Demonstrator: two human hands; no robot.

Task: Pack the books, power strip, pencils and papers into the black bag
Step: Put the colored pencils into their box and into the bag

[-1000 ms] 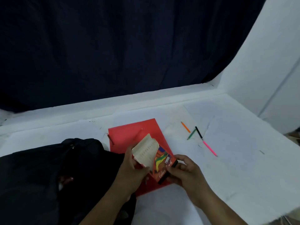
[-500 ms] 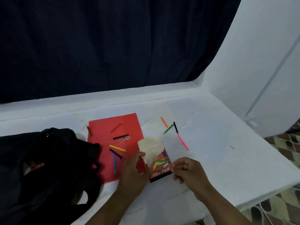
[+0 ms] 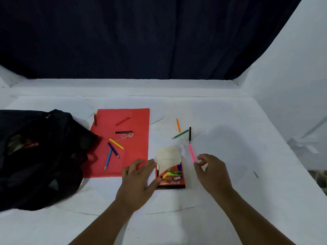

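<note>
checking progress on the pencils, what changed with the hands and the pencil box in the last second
Both hands let go of the pencil box, which now lies flat on the table, flap open. The left hand rests open beside it; the right hand reaches at the pink pencil. The black bag and red paper lie as before.

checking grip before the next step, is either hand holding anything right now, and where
Nothing is held. The left hand lies open beside the red pencil box; the right hand hovers empty.
</note>
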